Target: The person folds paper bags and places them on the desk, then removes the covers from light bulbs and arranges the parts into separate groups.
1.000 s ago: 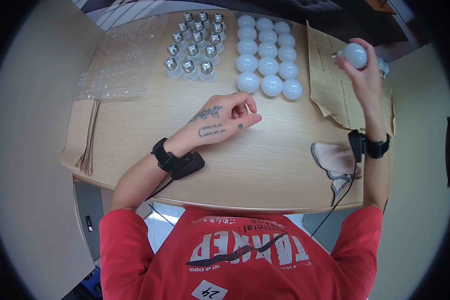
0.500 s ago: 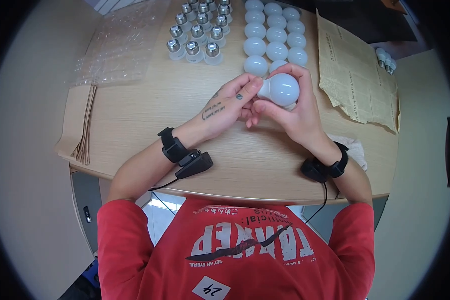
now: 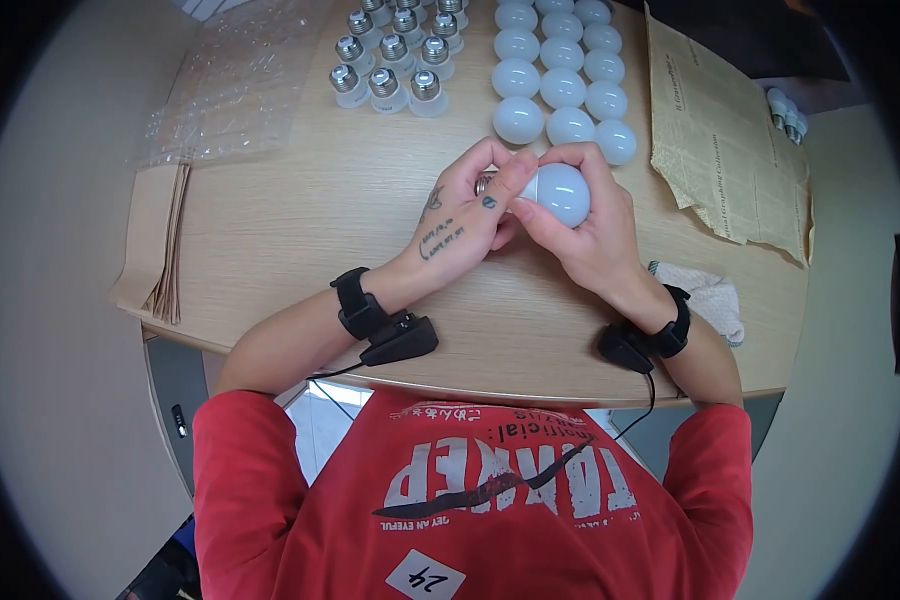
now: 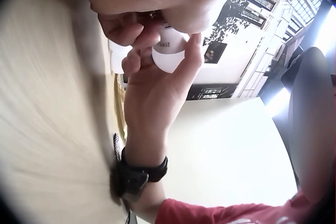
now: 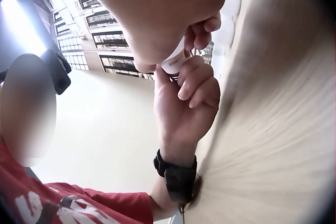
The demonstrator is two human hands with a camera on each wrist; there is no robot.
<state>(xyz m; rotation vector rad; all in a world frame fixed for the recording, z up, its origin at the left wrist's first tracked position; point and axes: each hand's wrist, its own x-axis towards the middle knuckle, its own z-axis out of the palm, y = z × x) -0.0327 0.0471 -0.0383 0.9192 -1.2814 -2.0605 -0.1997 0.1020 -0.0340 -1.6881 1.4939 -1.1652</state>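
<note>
Both hands hold one white light bulb (image 3: 563, 195) above the front middle of the table. My right hand (image 3: 600, 225) grips its round globe from the right, thumb nearest me. From the left, my left hand (image 3: 465, 210) pinches the base end, where a bit of the metal screw cap shows between the fingers. The left wrist view has the bulb's white collar (image 4: 170, 43), with small print, between the two hands. In the right wrist view, fingers of the left hand (image 5: 184, 103) curl about the printed collar (image 5: 173, 65), while the right hand hides most of the globe.
Behind the hands stand rows of white globes (image 3: 562, 87) and, farther left, rows of white bases (image 3: 385, 90) with metal caps upward. Clear plastic (image 3: 235, 90) and brown paper bags (image 3: 155, 235) lie left. Newspaper-print paper (image 3: 715, 150), small bulbs (image 3: 785, 112) and a cloth (image 3: 705, 300) lie right.
My right hand has brought the bulb from the far right to the middle. There my left hand, holding nothing at first, has taken hold of its base. The head view has shifted slightly.
</note>
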